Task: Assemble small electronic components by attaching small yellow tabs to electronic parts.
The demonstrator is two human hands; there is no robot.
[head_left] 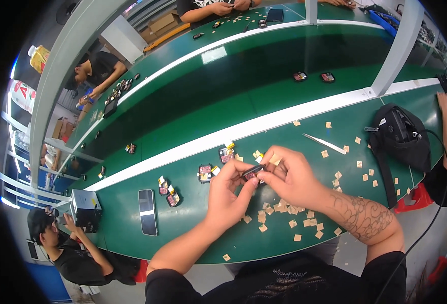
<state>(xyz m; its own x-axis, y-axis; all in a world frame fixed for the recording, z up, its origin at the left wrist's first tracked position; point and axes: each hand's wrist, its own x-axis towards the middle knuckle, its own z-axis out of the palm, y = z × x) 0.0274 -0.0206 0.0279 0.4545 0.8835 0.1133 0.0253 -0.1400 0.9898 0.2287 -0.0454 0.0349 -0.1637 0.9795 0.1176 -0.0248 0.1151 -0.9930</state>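
Note:
Between my two hands is a small black electronic unit (254, 173), tilted, with its edge toward me. My left hand (229, 191) pinches its left side with thumb and fingers. From the other side, the thumb and fingers of my right hand (290, 175) grip it too. Just beyond my left hand lie two similar open units, one a small circuit-board unit (205, 173) and the other a unit with a yellow tab (226, 153). Further left are a pair of units (173, 198). Many small beige square pieces (281, 206) are scattered under and around my right forearm.
White tweezers (325, 144) lie beyond my right hand. A black bag (398, 134) with a cable sits at right; a phone (147, 212) and a box (85, 200) are at left. A white rail (193, 152) and grey posts (398, 48) cross the green table. Other people work around it.

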